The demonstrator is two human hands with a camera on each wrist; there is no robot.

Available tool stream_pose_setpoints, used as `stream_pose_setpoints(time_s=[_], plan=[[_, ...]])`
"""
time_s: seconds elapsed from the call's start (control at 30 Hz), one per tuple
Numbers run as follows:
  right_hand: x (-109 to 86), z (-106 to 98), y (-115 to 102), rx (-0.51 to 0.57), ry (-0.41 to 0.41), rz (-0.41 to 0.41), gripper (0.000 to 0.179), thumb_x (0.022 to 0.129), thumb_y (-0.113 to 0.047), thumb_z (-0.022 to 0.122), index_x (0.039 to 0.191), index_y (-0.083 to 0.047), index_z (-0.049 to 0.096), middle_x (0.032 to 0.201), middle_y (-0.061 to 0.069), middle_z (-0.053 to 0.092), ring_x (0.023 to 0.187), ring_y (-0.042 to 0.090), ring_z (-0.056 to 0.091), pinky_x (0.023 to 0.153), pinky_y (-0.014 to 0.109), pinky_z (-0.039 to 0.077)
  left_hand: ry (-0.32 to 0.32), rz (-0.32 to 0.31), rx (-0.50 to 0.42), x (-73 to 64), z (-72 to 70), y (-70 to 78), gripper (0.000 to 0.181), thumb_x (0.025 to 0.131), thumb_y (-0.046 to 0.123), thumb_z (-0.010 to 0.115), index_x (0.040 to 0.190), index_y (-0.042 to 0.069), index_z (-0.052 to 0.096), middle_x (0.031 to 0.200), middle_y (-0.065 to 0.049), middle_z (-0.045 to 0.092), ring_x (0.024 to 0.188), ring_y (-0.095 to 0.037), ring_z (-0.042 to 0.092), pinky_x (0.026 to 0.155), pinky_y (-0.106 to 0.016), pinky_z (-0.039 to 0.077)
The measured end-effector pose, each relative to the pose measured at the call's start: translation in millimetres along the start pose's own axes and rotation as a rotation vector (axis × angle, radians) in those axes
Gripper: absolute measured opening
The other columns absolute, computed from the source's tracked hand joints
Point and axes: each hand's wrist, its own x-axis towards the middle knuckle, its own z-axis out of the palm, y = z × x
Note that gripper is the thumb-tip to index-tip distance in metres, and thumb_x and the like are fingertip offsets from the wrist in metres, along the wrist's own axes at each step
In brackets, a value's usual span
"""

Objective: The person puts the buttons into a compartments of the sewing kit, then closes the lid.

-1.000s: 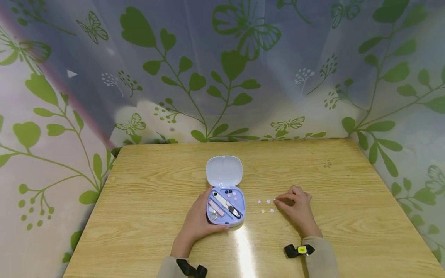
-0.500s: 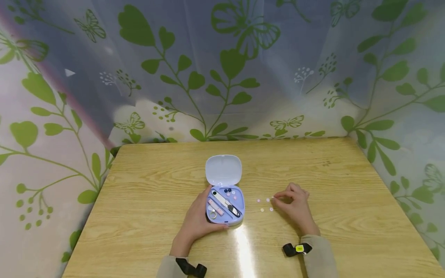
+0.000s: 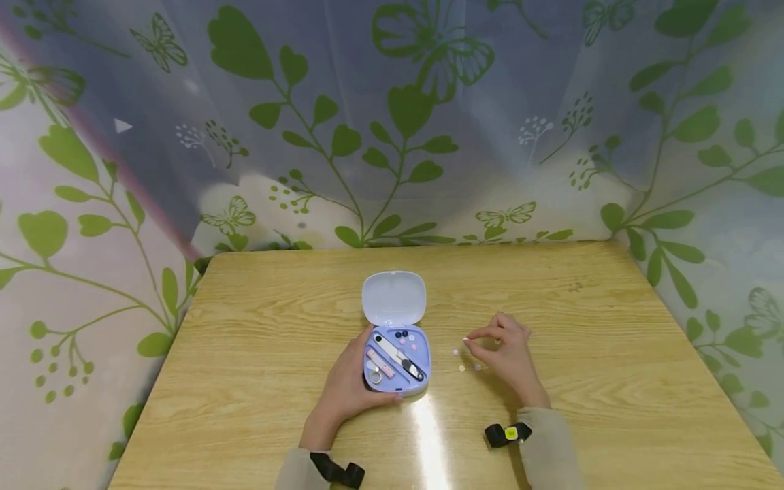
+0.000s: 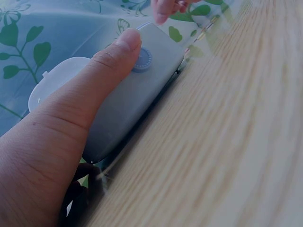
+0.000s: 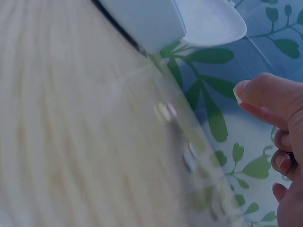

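A light-blue sewing box [image 3: 422, 388] stands with its white lid [image 3: 394, 299] raised. My left hand [image 3: 346, 378] holds it from the left side, thumb along the front wall in the left wrist view. Inside lie thread snips [image 3: 392, 350] with a black end, a pink patterned strip [image 3: 381, 365], a metal ring [image 3: 376, 376] and small dark, pink and white buttons. My right hand [image 3: 508, 350] is to the right of the box, above the table. Its thumb and forefinger pinch a small white button [image 3: 466, 339].
Between box and right hand, loose buttons lie on the wooden table [image 3: 257, 327]: a pink button [image 3: 455, 352], a yellowish button [image 3: 462, 368] and a whitish button [image 3: 478, 367]. A leaf-patterned curtain [image 3: 343, 197] hangs behind the table.
My right hand has moved left toward the box, off the tabletop, bringing a white button with it. The left hand and box have stayed in place.
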Motion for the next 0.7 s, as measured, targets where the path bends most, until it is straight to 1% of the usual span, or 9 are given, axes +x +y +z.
stream_pose_setpoints(time_s=[0.13,0.23,0.4,0.7], plan=[[5.8,5.1,-6.5,-0.005,-0.005,-0.003,0.018,0.067,0.002,0.087,0.076,-0.011,0.078,0.070,0.004,0.043,0.070,0.015,0.035,0.076,0.041,0.012,0.002,0.001,-0.002,-0.4,-0.3,0.4,0.136,0.054,0.066,0.089,0.160,0.027,0.013,0.157,0.003,0.034,0.141,-0.021,0.035,0.115,-0.046,0.031],[10.0,8.5,-12.0,0.005,-0.015,-0.004,0.017,0.067,0.000,0.088,0.076,-0.010,0.078,0.070,0.005,0.043,0.073,0.013,0.036,0.077,0.042,0.013,0.000,-0.001,0.002,-0.4,-0.3,-0.5,0.136,0.054,0.066,0.089,0.160,0.027,0.012,0.156,0.004,0.034,0.141,-0.020,0.035,0.115,-0.045,0.031],[16.6,13.9,-18.6,0.017,-0.041,-0.016,0.016,0.068,-0.001,0.088,0.077,-0.010,0.078,0.070,0.008,0.042,0.077,0.015,0.040,0.081,0.043,0.015,0.002,0.008,0.001,0.9,0.7,-1.9,0.137,0.053,0.066,0.089,0.160,0.027,0.012,0.156,0.004,0.034,0.141,-0.020,0.035,0.115,-0.045,0.031],[23.7,25.7,-28.1,0.020,-0.116,-0.037,0.015,0.069,-0.005,0.088,0.078,-0.014,0.079,0.072,0.010,0.040,0.079,0.014,0.038,0.085,0.045,0.017,0.008,0.020,-0.009,1.8,1.4,-1.3,0.137,0.053,0.066,0.089,0.160,0.026,0.014,0.156,0.004,0.035,0.140,-0.019,0.036,0.114,-0.045,0.032]])
